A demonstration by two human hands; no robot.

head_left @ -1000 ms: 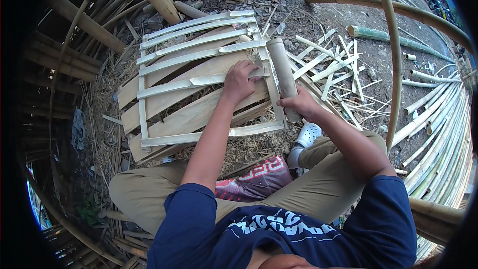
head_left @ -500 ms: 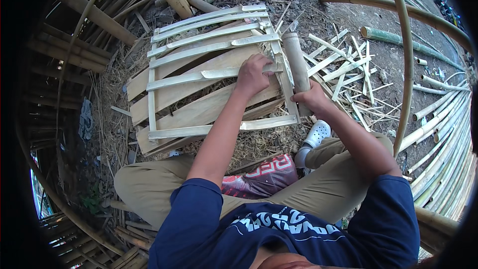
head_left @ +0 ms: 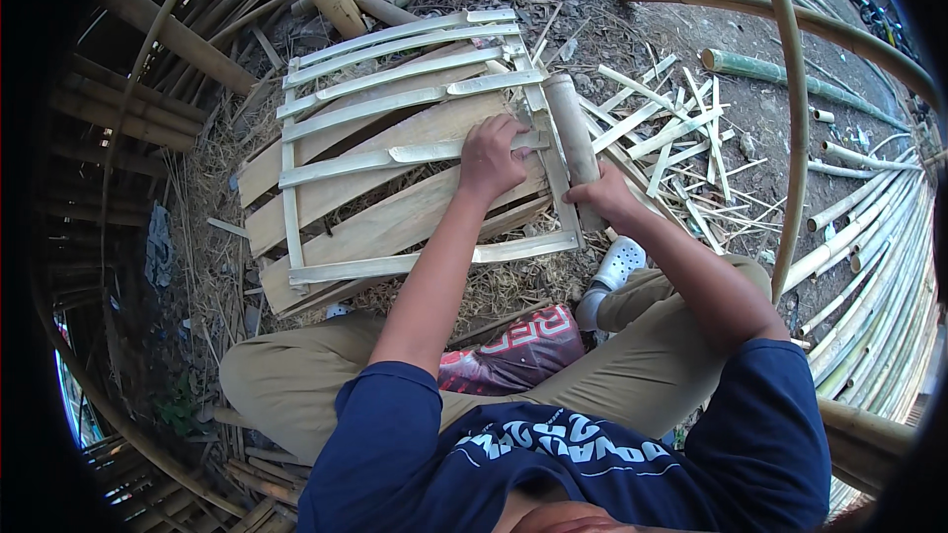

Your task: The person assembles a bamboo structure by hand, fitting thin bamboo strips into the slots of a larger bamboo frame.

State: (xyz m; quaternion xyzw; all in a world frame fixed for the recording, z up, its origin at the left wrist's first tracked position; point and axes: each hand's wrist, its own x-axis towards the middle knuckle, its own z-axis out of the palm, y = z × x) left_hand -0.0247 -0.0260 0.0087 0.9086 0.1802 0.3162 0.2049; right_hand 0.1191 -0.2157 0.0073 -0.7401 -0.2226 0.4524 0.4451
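Both hands keep their places. Left hand (head_left: 491,160) presses flat, fingers together, on a bamboo slat (head_left: 434,150); right hand (head_left: 604,195), at 3 o'clock from it, clamps a bamboo tube (head_left: 571,128)

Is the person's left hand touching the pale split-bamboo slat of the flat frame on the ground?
Touching. In the head view, the left hand lies pressed on the pale split-bamboo slat, fingers curled over its end; no gap shows.

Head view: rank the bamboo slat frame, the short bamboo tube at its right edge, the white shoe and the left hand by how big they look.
1. Bamboo slat frame, by far the largest.
2. Short bamboo tube.
3. Left hand and white shoe look about alike, so no ranking between them.
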